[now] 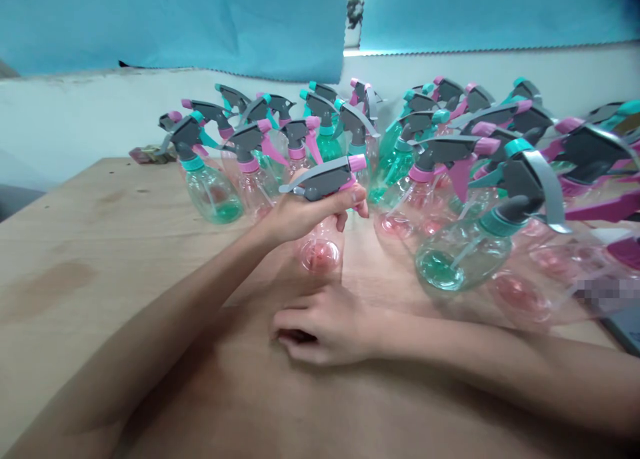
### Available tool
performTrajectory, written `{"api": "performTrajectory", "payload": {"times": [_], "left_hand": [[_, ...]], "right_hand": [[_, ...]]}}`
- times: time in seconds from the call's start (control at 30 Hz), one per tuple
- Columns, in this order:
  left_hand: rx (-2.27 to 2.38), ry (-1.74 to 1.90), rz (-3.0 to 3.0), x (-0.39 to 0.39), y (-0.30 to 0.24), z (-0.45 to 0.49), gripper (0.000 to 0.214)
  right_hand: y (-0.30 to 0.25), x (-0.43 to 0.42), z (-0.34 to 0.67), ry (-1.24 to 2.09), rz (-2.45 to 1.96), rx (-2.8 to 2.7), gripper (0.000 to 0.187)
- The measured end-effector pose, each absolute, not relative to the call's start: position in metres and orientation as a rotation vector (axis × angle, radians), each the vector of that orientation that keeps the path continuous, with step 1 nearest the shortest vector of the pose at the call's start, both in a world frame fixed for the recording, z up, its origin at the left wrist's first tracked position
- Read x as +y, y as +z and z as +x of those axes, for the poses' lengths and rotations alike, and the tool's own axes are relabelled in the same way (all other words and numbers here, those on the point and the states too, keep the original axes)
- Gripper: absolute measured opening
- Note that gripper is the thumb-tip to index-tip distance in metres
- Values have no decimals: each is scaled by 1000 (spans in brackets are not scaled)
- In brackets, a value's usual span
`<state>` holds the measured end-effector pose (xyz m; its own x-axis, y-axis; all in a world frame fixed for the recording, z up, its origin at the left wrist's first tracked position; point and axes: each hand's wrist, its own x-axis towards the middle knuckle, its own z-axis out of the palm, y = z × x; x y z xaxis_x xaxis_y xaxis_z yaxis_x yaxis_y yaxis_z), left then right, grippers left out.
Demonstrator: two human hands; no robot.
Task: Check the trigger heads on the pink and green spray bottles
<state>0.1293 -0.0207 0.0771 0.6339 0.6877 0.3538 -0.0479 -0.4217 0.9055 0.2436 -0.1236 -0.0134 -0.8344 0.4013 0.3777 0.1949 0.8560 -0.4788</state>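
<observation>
My left hand [313, 212] is wrapped around the neck of a clear spray bottle [320, 253] with a pinkish base. The bottle's grey trigger head [327, 177] has a pink nozzle pointing right, and my thumb lies across its side. Just behind that hand are a green-collared spray bottle [210, 195] and a pink-collared one [254, 185]. Lower down, close over the table, my right hand [325, 325] is loosely curled, with a dark hollow between thumb and fingers and nothing visible in it. Right of both hands, a clear spray bottle with a green collar [463, 252] stands slightly tilted in view.
Several more spray bottles [397, 159] crowd the back and right of the wooden table [60, 245]. A small bundle [153, 154] lies by the back left edge. At far right is a flat dark-edged object [617, 322], partly blurred. Blue cloth [200, 25] hangs above the wall.
</observation>
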Motion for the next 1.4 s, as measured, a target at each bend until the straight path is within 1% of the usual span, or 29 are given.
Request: {"api": "performTrajectory", "payload": {"times": [0.57,0.9,1.2,1.4], "left_hand": [[541,913,1831,-24,81,129,32],[588,942,1818,-26,82,133,36],[540,1013,1791,-25,78,135,39],[564,1018,1773,-26,78,136,34]], "right_hand": [[-8,-124,243,580,-422,-2527,12],[-13,-124,244,583,-420,-2510,13],[-15,-124,244,555,-424,-2533,16],[-14,-124,245,584,-434,-2548,15]]}}
